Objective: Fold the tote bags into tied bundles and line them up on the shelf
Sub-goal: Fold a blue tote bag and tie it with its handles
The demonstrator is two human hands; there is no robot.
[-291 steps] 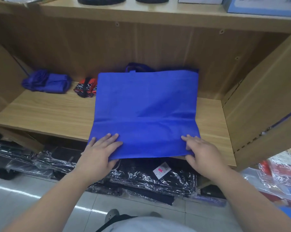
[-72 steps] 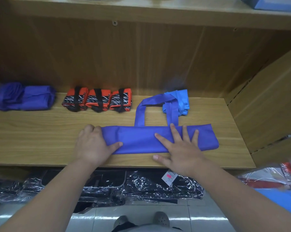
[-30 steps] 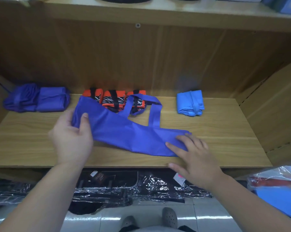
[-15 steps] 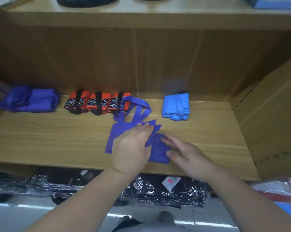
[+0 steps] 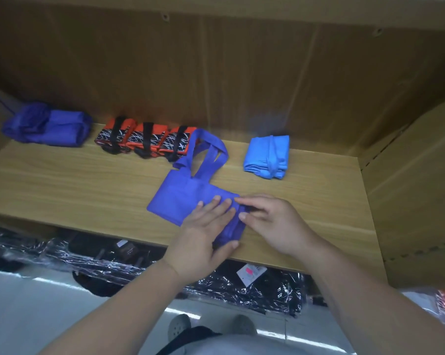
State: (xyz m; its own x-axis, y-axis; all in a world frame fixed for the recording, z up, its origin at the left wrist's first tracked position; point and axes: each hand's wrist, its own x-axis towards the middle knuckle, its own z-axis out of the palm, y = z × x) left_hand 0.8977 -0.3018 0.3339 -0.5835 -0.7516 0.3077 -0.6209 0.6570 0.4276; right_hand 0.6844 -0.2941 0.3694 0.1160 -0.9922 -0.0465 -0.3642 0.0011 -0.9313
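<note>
A dark blue tote bag (image 5: 180, 198), folded into a small rectangle, lies near the front edge of the wooden shelf (image 5: 70, 190). Its two handles (image 5: 211, 155) loop toward the back. My left hand (image 5: 206, 231) lies flat on the bag's right part, fingers straight, thumb under the front corner. My right hand (image 5: 270, 221) touches the bag's right folded edge with its fingertips. Along the back stand a purple bundle (image 5: 47, 126), three orange-and-black tied bundles (image 5: 144, 139) and a light blue tied bundle (image 5: 267, 156).
The shelf's back wall rises right behind the bundles and a wooden side panel (image 5: 415, 190) closes off the right. Black goods in clear plastic (image 5: 254, 290) lie under the shelf, above a pale tiled floor.
The long folded strip has been doubled over from both ends into a compact rectangle. My left hand now presses flat on it and my right hand has moved to its right edge.
</note>
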